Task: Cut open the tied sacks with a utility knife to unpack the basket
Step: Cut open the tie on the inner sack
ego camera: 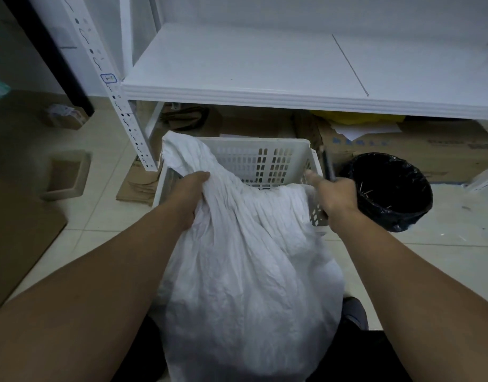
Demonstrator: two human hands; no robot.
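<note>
A large crumpled white sack point(245, 271) hangs out of a white slotted plastic basket point(267, 158) on the floor, and its neck trails over the basket's left rim. My left hand point(187, 194) is closed on the sack's gathered cloth near that rim. My right hand point(333, 194) sits at the basket's right edge and grips a dark utility knife point(327, 164) that points up and away; its forefinger stretches toward the sack. The inside of the basket behind the sack looks bare.
A white metal shelf point(264, 86) overhangs the basket, with cardboard boxes point(402, 150) and brown paper bags beneath. A black-lined waste bin point(391, 188) stands right of the basket. A small beige tray point(66, 175) and flat cardboard point(14, 238) lie on the tiles to the left.
</note>
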